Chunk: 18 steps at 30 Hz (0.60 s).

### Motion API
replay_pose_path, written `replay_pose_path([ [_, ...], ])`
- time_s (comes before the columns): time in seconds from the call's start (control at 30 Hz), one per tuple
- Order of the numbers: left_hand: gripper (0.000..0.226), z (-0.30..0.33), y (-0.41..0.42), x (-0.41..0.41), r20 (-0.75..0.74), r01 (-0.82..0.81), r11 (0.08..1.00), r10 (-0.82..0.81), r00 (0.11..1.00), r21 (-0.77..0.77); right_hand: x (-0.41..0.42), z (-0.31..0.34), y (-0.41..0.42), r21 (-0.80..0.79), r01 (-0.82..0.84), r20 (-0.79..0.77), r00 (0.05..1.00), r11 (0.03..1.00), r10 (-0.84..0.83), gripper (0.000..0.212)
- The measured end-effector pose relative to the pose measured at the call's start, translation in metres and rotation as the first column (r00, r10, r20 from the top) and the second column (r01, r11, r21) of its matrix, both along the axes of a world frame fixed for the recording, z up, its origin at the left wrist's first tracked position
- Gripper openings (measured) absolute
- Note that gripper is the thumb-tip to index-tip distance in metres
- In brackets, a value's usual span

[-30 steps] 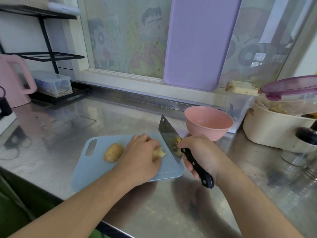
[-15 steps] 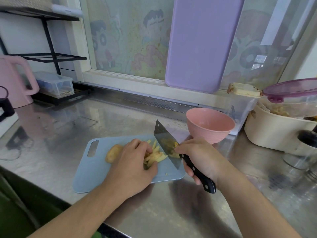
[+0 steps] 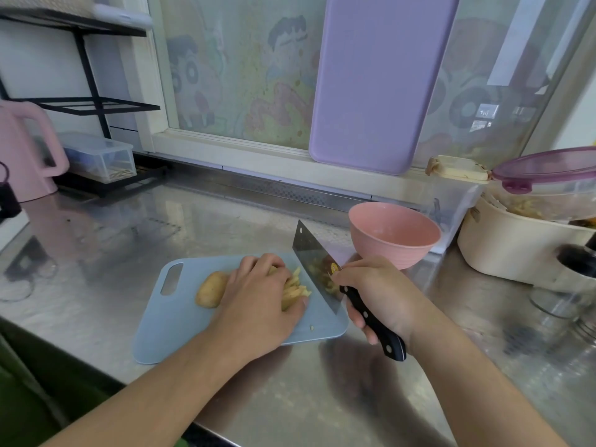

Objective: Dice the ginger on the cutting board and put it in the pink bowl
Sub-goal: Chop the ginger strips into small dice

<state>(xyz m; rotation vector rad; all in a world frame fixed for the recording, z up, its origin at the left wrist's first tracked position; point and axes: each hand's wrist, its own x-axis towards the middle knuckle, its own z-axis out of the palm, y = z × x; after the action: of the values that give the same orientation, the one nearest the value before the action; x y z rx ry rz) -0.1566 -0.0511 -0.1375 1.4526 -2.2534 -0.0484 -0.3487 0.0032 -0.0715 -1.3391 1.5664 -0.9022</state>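
Curled round the black handle, the right hand (image 3: 375, 293) holds the cleaver (image 3: 314, 267) with its blade tilted over the right part of the blue cutting board (image 3: 180, 324), bits of ginger clinging to the steel. Left hand (image 3: 258, 295) lies palm down over the bundle of ginger strips (image 3: 295, 287), fingers bent and pressing them together against the board; the strips poke out toward the blade. An uncut ginger piece (image 3: 211, 288) sits just left of that hand, touching or nearly touching it. To dice well, I would judge the strips should stay bunched and square to the blade, the fingertips tucked back so the knuckles guide the steel, and the cuts kept short and even while the left hand creeps back. A slip toward the thumb is the main risk, since it lies near the edge. One stray crumb (image 3: 312, 328) rests near the board's front edge. Pink bowl (image 3: 395, 233) stands just beyond the board's right corner and looks empty, so nothing has been moved into it yet. At the far right, a cream tub (image 3: 516, 253) holds food under a purple-rimmed lid (image 3: 548, 169); what it is I cannot tell.
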Motion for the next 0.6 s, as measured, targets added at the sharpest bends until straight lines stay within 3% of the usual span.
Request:
replay_pose_path([
  [0.33, 0.051, 0.001, 0.019, 0.015, -0.122, -0.006, 0.999, 0.001, 0.993, -0.036, 0.0, -0.003, -0.002, 0.001, -0.015, -0.063, 0.998, 1.0, 0.015, 0.025],
  [0.6, 0.031, 0.007, 0.029, 0.019, -0.175, -0.053, 0.994, 0.068, 0.982, 0.091, -0.002, 0.006, 0.002, 0.027, -0.11, -0.07, 0.991, 0.994, 0.111, 0.037],
])
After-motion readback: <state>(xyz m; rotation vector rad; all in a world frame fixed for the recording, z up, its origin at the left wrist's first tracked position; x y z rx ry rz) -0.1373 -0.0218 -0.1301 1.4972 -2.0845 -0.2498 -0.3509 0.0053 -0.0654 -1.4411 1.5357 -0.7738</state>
